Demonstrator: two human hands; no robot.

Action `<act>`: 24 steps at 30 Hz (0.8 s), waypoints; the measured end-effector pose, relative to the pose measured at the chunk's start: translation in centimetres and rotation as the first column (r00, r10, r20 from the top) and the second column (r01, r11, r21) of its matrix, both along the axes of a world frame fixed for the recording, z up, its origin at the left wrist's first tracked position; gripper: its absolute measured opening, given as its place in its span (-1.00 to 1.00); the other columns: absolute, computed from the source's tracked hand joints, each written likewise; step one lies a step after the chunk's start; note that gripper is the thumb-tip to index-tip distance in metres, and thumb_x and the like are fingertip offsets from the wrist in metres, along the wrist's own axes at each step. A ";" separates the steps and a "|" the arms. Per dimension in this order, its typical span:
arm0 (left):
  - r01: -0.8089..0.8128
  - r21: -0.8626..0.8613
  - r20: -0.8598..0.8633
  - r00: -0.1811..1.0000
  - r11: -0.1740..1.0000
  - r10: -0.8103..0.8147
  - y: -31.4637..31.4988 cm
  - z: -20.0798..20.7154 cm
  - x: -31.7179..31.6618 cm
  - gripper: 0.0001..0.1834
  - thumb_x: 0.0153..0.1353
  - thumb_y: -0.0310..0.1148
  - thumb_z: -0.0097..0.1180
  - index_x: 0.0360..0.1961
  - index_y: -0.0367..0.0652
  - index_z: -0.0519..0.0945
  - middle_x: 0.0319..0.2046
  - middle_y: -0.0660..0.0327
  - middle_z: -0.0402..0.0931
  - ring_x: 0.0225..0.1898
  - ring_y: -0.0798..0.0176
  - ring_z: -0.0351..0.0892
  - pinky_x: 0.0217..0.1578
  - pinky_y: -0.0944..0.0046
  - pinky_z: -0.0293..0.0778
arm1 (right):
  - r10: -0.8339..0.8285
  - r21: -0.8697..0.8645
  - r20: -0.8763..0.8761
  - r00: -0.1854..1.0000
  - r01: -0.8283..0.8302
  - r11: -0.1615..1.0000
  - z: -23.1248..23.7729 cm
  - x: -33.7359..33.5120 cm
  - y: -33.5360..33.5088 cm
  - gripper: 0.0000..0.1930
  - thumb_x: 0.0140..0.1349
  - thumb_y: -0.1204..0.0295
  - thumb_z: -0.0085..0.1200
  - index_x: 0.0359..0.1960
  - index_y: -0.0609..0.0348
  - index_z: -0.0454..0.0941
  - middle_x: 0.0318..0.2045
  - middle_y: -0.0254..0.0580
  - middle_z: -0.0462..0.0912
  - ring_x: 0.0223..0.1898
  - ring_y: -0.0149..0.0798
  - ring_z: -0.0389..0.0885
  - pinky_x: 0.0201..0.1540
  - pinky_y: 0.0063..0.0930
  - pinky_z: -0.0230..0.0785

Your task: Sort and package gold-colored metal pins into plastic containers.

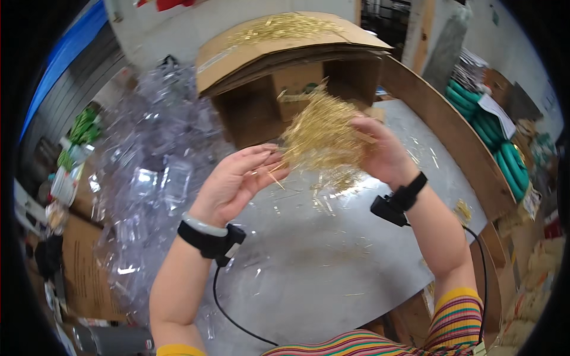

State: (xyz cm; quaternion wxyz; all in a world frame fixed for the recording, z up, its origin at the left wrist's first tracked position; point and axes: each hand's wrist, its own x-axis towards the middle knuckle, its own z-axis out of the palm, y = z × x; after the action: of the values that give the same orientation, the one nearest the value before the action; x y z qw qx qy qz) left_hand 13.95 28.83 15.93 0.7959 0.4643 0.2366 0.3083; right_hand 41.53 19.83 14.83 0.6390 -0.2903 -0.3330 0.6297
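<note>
A loose bundle of thin gold strips [326,133], much like twist ties, is held up above the grey tabletop, its ends fanned out and partly blurred. My right hand [383,151] is closed around the bundle's right side. At the left edge of the bundle, my left hand [243,178] has its fingers bent, with a few thin strips between the fingertips. Some strips lie scattered on the grey tabletop [285,267] below. Each wrist wears a black strap with a small box.
An open cardboard box [243,113] stands at the back, more gold strips [285,26] on its top. Clear plastic containers [148,178] pile up along the left. A brown board [457,142] edges the table's right side, with green coiled tubing [513,169] beyond.
</note>
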 end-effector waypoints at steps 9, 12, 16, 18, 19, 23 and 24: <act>-0.043 0.422 -0.425 0.873 0.906 0.240 0.4 -4.2 -2.5 -0.58 0.27 -0.39 0.20 0.12 -0.34 0.53 -0.03 0.04 0.61 -0.02 0.11 0.64 -0.08 0.18 0.66 | -0.019 0.014 0.056 0.998 0.019 1.000 0.1 -2.6 -1.1 -0.57 0.42 0.28 0.00 0.27 0.10 0.40 0.12 -0.18 0.59 0.13 -0.22 0.60 0.19 -0.18 0.51; 0.425 0.655 -0.673 0.705 0.625 0.226 0.8 -8.9 -0.4 -0.43 0.23 -0.34 0.26 0.23 -0.36 0.47 0.08 -0.03 0.59 0.13 0.02 0.57 0.12 0.11 0.54 | -0.110 -0.090 0.154 0.982 0.125 0.988 -0.5 -3.3 0.2 -0.60 0.43 0.27 -0.01 0.23 0.13 0.44 0.12 -0.19 0.58 0.07 -0.23 0.63 0.18 -0.20 0.51; 0.372 0.758 -0.493 0.865 0.536 0.098 -4.6 -7.5 5.4 -0.36 0.25 -0.23 0.29 0.28 -0.34 0.43 0.14 0.00 0.56 0.23 0.08 0.48 0.28 0.19 0.34 | -0.183 -0.051 -0.003 0.983 0.182 0.982 -0.2 -1.5 -0.3 -0.63 0.43 0.23 0.01 0.17 0.13 0.49 -0.03 -0.24 0.68 -0.04 -0.25 0.67 0.08 -0.27 0.52; 0.314 0.594 -0.404 0.913 0.741 -0.063 -4.7 -7.3 6.3 -0.41 0.28 -0.22 0.28 0.24 -0.33 0.46 0.10 0.05 0.57 0.20 0.14 0.49 0.28 0.21 0.33 | -0.151 0.002 -0.092 0.984 0.152 0.988 -0.4 -1.7 -0.6 -0.63 0.43 0.21 0.00 0.16 0.12 0.51 -0.03 -0.22 0.69 0.01 -0.24 0.65 0.13 -0.27 0.50; 0.333 0.477 -0.370 0.916 0.813 -0.158 -4.4 -6.7 7.1 -0.45 0.30 -0.22 0.27 0.21 -0.32 0.47 0.07 0.08 0.58 0.17 0.16 0.50 0.27 0.22 0.34 | -0.143 0.043 -0.127 0.982 0.150 0.988 0.1 -1.3 -0.9 -0.63 0.44 0.20 0.00 0.15 0.12 0.51 -0.04 -0.22 0.69 0.04 -0.24 0.64 0.15 -0.27 0.48; 0.304 0.217 -0.262 0.933 0.927 -0.245 -4.0 -4.2 6.3 -0.65 0.31 -0.35 0.25 0.03 -0.30 0.50 -0.16 0.16 0.58 -0.17 0.29 0.63 -0.12 0.24 0.62 | -0.162 0.036 -0.233 0.959 0.175 0.984 0.0 0.6 -3.1 -0.54 0.40 0.12 0.00 0.22 0.10 0.46 0.14 -0.13 0.59 0.18 -0.13 0.54 0.28 -0.08 0.35; 0.312 0.201 -0.341 0.911 0.929 -0.232 -3.4 -3.6 5.6 -0.64 0.31 -0.36 0.25 0.04 -0.30 0.50 -0.18 0.16 0.58 -0.23 0.29 0.64 -0.19 0.22 0.64 | -0.212 -0.053 -0.267 0.940 0.205 0.977 -1.0 0.6 -3.2 -0.53 0.39 0.13 -0.01 0.23 0.09 0.45 0.17 -0.12 0.57 0.20 -0.10 0.52 0.31 -0.05 0.31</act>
State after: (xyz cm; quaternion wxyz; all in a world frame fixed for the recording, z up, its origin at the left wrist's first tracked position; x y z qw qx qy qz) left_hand 19.51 25.39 12.31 0.7187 0.6325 0.2506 0.1438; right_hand 42.09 16.58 13.79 0.7380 -0.2428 -0.2019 0.5963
